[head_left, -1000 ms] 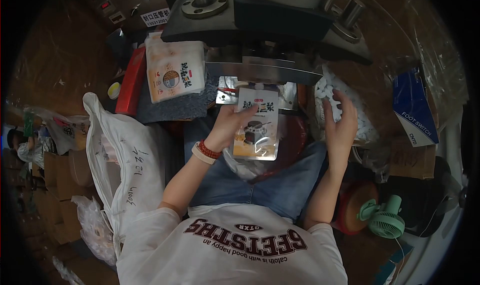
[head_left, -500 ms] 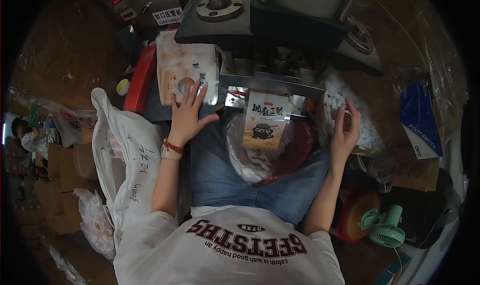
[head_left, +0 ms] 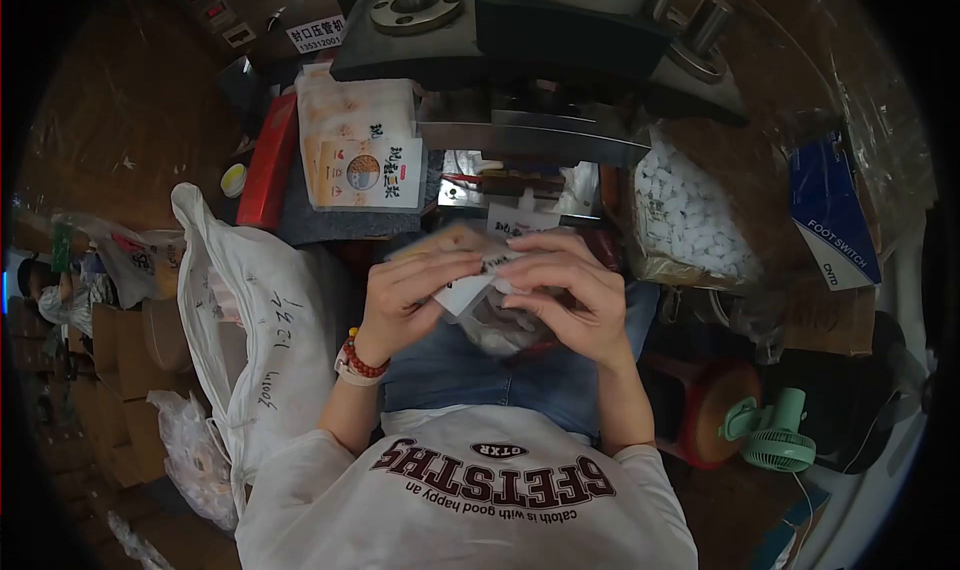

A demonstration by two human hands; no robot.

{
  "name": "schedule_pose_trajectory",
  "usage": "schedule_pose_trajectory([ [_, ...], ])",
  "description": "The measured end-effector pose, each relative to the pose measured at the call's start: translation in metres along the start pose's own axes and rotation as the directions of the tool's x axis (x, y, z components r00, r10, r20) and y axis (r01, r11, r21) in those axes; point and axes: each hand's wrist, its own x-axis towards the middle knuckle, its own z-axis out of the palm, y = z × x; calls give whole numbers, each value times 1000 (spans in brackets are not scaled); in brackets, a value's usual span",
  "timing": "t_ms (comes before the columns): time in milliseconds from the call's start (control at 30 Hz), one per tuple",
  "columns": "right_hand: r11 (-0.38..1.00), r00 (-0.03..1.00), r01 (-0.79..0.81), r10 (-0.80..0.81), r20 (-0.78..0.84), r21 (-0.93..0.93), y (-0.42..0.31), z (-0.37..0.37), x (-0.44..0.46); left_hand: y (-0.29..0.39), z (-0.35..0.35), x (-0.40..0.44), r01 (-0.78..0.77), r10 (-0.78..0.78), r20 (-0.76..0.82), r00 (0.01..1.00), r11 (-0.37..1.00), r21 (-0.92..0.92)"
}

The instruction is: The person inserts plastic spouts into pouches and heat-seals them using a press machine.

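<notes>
In front of my lap I hold a printed plastic pouch (head_left: 466, 292) between both hands, its body tilted and partly blurred. My left hand (head_left: 415, 288) is closed on its left side. My right hand (head_left: 572, 288) pinches the other end; something small and white shows at its fingertips, too hidden to name. Just behind the fingers, a second pouch (head_left: 520, 216) with a white spout on top is at the machine's metal plate (head_left: 578, 192), its lower part covered by my hands. A stack of printed pouches (head_left: 390, 175) lies at the left.
A clear bag of small white plastic pieces (head_left: 690, 210) sits at the right. The press machine (head_left: 575, 45) stands ahead. A red box (head_left: 268, 165) and a white sack (head_left: 265, 320) are at the left; a blue foot-switch box (head_left: 835, 215) and green fan (head_left: 780, 440) are at the right.
My left hand has come from the pouch stack to the middle with a pouch. My right hand has moved left from the bag of white pieces and joined it. The view has shifted slightly.
</notes>
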Motion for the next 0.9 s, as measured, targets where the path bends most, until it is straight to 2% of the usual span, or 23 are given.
schedule_pose_trajectory([
  [33,1000,1000,-1,1,-1,-2,-2,-3,0,2,4,0,-1,1,1,1000,1000,-2],
  [100,974,976,-209,203,-73,-84,-4,-7,0,3,22,1,146,-147,3,989,976,-161],
  [133,974,977,-208,202,-72,-87,-3,-9,0,-4,33,1,143,-145,1,989,976,-164],
  [167,952,941,-291,266,-207,-98,0,-10,2,-16,46,-1,428,-408,129,904,859,-282],
  [200,924,886,-369,319,-336,-97,3,-11,3,-27,59,-1,672,-612,280,740,651,-352],
  [233,900,858,-418,345,-380,-127,8,-22,-3,-32,72,3,648,-636,253,729,522,-555],
  [267,860,859,-435,308,-408,-266,9,-37,-4,-37,76,7,644,-634,250,732,524,-558],
  [333,694,836,-507,252,-488,-511,14,-64,-7,-42,76,24,649,-708,309,635,271,-710],
  [367,693,836,-508,252,-487,-512,22,-74,-8,-45,75,31,632,-702,346,622,191,-751],
  [433,263,869,-493,195,-455,-829,45,-87,-18,-59,77,38,629,-706,373,602,131,-766],
  [467,267,870,-491,196,-452,-829,58,-90,-27,-62,77,38,626,-708,401,581,74,-776],
  [500,271,841,-529,292,-455,-804,74,-91,-36,-58,78,40,599,-696,408,591,40,-800],
  [533,274,807,-563,383,-449,-779,82,-93,-37,-60,79,42,596,-698,400,594,47,-802],
  [567,284,811,-558,383,-442,-779,86,-97,-38,-62,80,41,624,-711,388,587,92,-776],
  [633,383,756,-635,485,-439,-671,80,-96,-38,-58,68,41,731,-721,408,560,199,-653],
  [667,389,758,-634,484,-437,-669,77,-94,-36,-57,56,42,731,-724,404,560,202,-652],
  [700,502,811,-585,358,-463,-637,72,-93,-33,-56,41,43,749,-767,183,615,495,-440],
  [733,603,840,-519,226,-494,-606,69,-92,-32,-59,27,41,712,-722,-28,692,688,-137],
  [767,602,838,-522,230,-494,-605,68,-94,-36,-65,15,34,540,-487,-236,841,784,307],
  [800,651,773,-590,287,-565,-477,67,-98,-41,-72,2,24,318,-159,-283,946,625,713],
  [833,688,700,-643,349,-623,-338,65,-99,-45,-75,-6,9,347,-319,-207,925,486,802],
  [867,688,699,-643,348,-625,-336,61,-97,-46,-83,-13,-9,344,-317,-205,926,486,804],
  [900,811,683,-565,359,-636,-149,55,-93,-43,-92,-19,-27,274,-348,-64,935,598,754],
])
